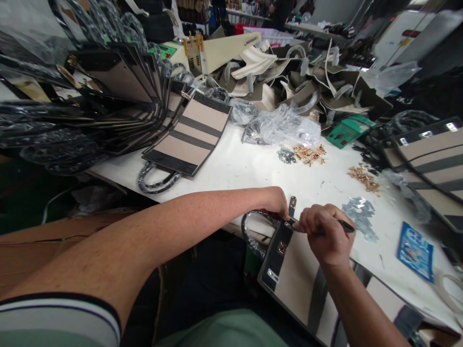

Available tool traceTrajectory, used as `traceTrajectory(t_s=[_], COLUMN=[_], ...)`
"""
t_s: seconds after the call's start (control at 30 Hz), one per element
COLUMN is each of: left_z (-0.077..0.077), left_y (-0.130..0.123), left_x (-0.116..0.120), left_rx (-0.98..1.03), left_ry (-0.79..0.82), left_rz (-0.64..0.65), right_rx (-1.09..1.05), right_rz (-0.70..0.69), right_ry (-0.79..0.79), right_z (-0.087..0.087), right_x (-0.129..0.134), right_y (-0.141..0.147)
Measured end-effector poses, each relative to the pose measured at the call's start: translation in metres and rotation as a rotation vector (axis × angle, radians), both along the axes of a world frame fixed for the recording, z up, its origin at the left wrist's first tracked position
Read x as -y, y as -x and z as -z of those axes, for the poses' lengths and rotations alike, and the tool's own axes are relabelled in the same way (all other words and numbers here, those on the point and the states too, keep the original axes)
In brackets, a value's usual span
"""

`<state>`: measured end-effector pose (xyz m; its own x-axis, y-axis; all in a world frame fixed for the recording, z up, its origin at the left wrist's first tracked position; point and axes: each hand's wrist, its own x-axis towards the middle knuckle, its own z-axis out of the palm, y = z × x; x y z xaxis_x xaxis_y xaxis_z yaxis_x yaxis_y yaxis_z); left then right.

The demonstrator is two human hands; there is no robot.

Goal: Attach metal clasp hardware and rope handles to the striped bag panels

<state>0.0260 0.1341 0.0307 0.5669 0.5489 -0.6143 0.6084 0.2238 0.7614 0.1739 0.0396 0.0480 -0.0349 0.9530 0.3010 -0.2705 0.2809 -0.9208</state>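
Observation:
A beige and black bag panel (300, 274) lies at the table's front edge, with metal fittings along its black band and a plastic-wrapped handle (249, 231) on its left. My right hand (329, 233) is closed round a dark-handled tool (345, 225), whose tip meets the band's upper end. Right beside that tip, my left hand (277, 202) has its fingers pressed together at the band; what they pinch is hidden. A small dark strap with a metal piece (292, 202) sticks up between the hands.
Stacked bag panels (137, 106) fill the left, one (195, 130) lying nearer. Gold-coloured fasteners (310, 154), metal plates (360, 214), a green box (350, 130) and a blue packet (415, 250) are on the white table (238, 168). Plastic bags and loose parts lie behind.

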Motion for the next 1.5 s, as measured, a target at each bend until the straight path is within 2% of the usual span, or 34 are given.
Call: traceTrajectory(t_s=[0.1, 0.2, 0.3, 0.37, 0.47, 0.63, 0.73, 0.8, 0.93, 1.1, 1.2, 1.27, 1.37, 1.5], left_z=[0.003, 0.002, -0.003, -0.006, -0.007, -0.009, -0.01, -0.009, -0.008, 0.0, 0.003, 0.003, 0.0, -0.004], left_y=[-0.005, -0.009, -0.009, -0.008, -0.007, -0.008, -0.008, -0.008, -0.008, -0.006, -0.007, -0.008, -0.01, -0.011], left_x=[-0.003, -0.004, -0.003, -0.002, -0.002, -0.002, -0.001, -0.001, -0.001, -0.003, -0.004, -0.004, -0.003, -0.002], left_rx=[-0.038, -0.069, -0.084, -0.086, -0.09, -0.088, -0.094, -0.098, -0.083, -0.071, -0.086, -0.094, -0.113, -0.112], left_ry=[-0.003, -0.011, -0.024, -0.027, -0.019, -0.02, -0.025, -0.034, -0.031, -0.045, -0.048, -0.047, -0.054, -0.037], left_rz=[-0.006, -0.017, -0.031, -0.036, -0.037, -0.034, -0.03, -0.032, -0.034, -0.041, -0.038, -0.03, -0.027, -0.027], right_rx=[-0.066, 0.018, 0.11, 0.035, -0.122, -0.104, -0.101, -0.086, -0.004, -0.079, -0.065, -0.068, 0.028, 0.146], right_rz=[0.036, 0.046, 0.108, 0.093, 0.065, 0.098, 0.068, 0.091, 0.152, 0.151, 0.151, 0.134, 0.145, 0.127], right_ry=[-0.095, -0.144, -0.076, -0.033, -0.058, -0.001, -0.048, -0.073, 0.05, 0.023, 0.065, 0.04, -0.025, 0.033], right_z=[-0.012, -0.01, -0.002, -0.002, -0.007, -0.003, -0.001, -0.001, 0.001, 0.003, 0.007, 0.01, 0.011, 0.002], right_x=[-0.001, -0.001, -0.005, -0.009, -0.013, -0.013, -0.013, -0.014, -0.016, -0.017, -0.017, -0.015, -0.014, -0.013], right_y=[0.005, 0.01, 0.009, 0.005, 0.003, 0.005, 0.004, 0.003, 0.004, 0.003, 0.003, 0.005, 0.009, 0.008])
